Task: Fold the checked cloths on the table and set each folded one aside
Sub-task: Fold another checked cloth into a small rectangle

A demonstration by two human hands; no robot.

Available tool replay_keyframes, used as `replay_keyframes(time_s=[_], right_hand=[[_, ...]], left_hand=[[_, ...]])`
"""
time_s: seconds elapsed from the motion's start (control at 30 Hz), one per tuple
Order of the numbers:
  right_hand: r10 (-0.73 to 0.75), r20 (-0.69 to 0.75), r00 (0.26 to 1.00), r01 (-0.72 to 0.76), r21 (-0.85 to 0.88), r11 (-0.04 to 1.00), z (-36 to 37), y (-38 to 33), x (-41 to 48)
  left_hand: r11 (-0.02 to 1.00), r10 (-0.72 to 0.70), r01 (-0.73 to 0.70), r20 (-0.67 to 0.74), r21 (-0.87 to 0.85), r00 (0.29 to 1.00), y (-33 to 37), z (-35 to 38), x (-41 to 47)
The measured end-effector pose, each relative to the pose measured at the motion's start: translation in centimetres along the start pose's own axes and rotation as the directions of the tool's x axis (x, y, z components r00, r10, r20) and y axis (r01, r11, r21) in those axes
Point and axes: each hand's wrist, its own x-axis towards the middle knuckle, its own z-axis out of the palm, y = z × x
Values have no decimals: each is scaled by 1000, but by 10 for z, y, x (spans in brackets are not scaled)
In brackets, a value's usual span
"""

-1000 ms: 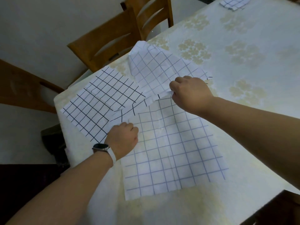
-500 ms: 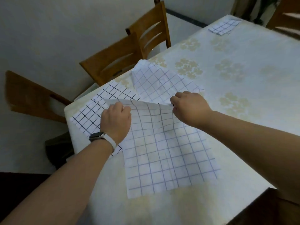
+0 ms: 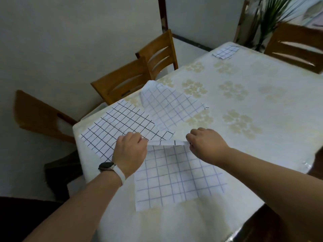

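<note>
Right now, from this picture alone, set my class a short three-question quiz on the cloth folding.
1. True or false: the left hand and right hand each pinch the far edge of the nearest cloth.
2. The small folded cloth lies: A) at the far end of the table; B) on a chair; C) under the left hand.
3. Fill in: the leftmost cloth has ____ grid lines.

Key: 1 true; 2 A; 3 black.
</note>
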Motion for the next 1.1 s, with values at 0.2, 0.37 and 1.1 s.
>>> replay_keyframes(time_s=[0.2, 0.37, 1.1], right_hand=[[-21, 57, 998, 20, 20, 1000, 15, -17, -48], [-69, 160, 985, 63, 44, 997, 45, -25, -89], [-128, 681, 721, 78, 105, 991, 94, -18, -118]], left_hand=[[995, 86, -83, 55, -55, 995, 32, -3, -53], [986, 159, -143, 228, -84, 961, 59, 17, -89], [967, 80, 71, 556, -245, 827, 77, 87, -154]])
